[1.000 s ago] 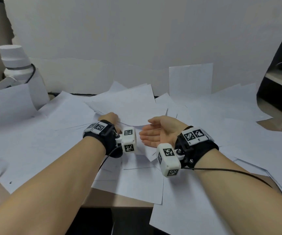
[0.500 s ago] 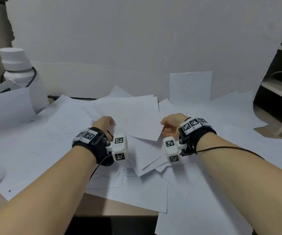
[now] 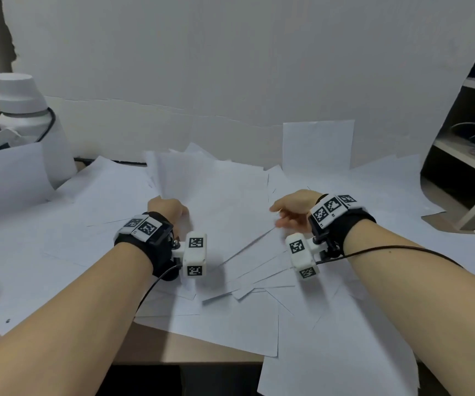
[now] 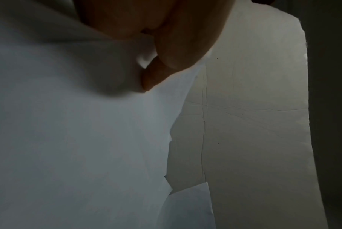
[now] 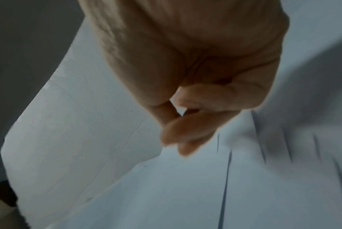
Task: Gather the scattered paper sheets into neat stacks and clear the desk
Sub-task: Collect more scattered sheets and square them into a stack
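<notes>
Centrally, left hand point(image 3: 167, 208) fingers pinching paper sheets point(image 3: 216, 201), right hand point(image 3: 293, 212) fingers curled, empty, just beside.

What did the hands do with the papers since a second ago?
The right hand was open with its palm up; it has turned over, curled its fingers and moved out to the right edge of the middle sheets. The left hand slid slightly left and grips their left edge, which is now lifted. The white bottle and the sheet leaning on the wall stayed put.
</notes>
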A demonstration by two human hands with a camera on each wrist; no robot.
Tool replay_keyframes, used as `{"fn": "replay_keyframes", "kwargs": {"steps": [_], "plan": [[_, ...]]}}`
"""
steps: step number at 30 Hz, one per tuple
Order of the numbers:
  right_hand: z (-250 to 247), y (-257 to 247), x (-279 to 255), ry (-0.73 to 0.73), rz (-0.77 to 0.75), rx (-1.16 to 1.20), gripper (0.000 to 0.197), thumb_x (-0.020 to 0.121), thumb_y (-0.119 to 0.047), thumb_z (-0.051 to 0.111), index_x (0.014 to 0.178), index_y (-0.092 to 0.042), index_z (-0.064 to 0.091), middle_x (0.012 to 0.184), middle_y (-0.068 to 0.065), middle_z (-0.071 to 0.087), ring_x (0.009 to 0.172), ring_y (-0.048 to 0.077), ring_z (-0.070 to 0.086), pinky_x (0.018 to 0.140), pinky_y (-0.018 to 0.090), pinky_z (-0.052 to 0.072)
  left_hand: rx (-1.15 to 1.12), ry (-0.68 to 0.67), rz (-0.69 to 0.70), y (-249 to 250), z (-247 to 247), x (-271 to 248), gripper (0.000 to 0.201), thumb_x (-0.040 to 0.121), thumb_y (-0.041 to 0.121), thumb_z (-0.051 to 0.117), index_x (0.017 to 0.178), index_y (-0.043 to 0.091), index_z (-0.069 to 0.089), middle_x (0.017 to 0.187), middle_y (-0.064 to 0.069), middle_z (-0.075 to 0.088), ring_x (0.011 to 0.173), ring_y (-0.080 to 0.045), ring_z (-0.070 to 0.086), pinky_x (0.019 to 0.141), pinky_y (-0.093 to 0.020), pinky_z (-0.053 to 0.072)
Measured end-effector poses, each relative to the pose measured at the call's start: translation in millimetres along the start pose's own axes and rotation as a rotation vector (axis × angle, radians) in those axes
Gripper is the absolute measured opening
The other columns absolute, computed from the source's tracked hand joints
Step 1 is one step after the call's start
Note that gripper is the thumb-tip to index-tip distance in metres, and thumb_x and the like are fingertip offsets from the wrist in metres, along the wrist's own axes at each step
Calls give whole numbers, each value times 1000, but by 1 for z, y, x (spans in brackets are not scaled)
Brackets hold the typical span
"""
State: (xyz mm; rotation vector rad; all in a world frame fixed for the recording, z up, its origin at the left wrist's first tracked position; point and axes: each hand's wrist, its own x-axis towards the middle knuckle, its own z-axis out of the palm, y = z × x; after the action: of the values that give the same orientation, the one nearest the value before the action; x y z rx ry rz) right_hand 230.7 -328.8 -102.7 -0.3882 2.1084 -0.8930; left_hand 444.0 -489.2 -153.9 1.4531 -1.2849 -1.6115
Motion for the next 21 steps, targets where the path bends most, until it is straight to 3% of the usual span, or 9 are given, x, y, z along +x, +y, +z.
{"fn": "replay_keyframes", "kwargs": {"steps": [1,2,3,5,9,11,14,17,21], "plan": [[-6,-3,2,92,-54,19,23,92,-14,65,74,-5,53,67,14,64,36,15,57,41,18,47,-26,1,11,-1,-5,2,30,88,-6,63,117,-1,60,109,-22,66,109,-40,63,98,-51,53],[-11,-5,3,164,-107,69,19,92,-7,62,76,-2,54,69,17,60,32,18,53,38,18,42,-32,-12,29,-1,-9,5,19,88,-8,64,104,2,60,101,-19,66,105,-39,64,98,-54,52],[-14,-7,8,205,-139,142,12,91,-2,59,81,0,55,71,18,56,35,21,51,40,20,42,-31,-43,44,-1,-11,6,17,88,-8,65,100,3,60,100,-19,66,104,-38,64,97,-54,52],[-17,-12,13,244,-178,214,4,90,1,57,92,2,55,73,19,54,48,24,52,48,29,47,-48,-108,97,-1,-16,6,27,88,-8,66,112,4,63,105,-17,69,101,-35,65,94,-48,53],[-18,-17,28,281,-215,129,38,89,-28,71,110,-2,54,97,17,64,76,29,62,77,40,56,-104,-226,162,0,-28,6,36,90,-8,65,124,3,63,112,-16,70,97,-32,66,92,-45,54],[-19,-16,34,255,-212,182,39,86,-34,74,101,-2,56,97,15,65,77,27,63,77,38,58,-140,-296,186,1,-34,5,33,91,-10,62,121,5,63,109,-14,72,92,-28,68,87,-43,56],[-17,-18,37,163,-270,461,9,89,-6,69,88,0,62,89,18,67,70,27,65,55,31,58,-150,-398,194,4,-39,1,29,94,-9,58,116,9,64,98,-8,75,83,-23,72,71,-35,58],[-19,-23,41,202,-399,528,11,91,6,60,84,-1,63,87,17,68,72,27,67,61,37,60,-149,-475,186,5,-43,-1,30,95,-7,57,120,9,63,101,-9,77,87,-24,76,68,-36,61],[-43,-28,60,463,-539,333,18,82,-8,66,65,-10,61,74,12,64,69,25,63,70,52,61,-137,-497,138,7,-44,1,32,95,-5,58,125,5,61,108,-16,75,90,-31,75,70,-43,62]]}}
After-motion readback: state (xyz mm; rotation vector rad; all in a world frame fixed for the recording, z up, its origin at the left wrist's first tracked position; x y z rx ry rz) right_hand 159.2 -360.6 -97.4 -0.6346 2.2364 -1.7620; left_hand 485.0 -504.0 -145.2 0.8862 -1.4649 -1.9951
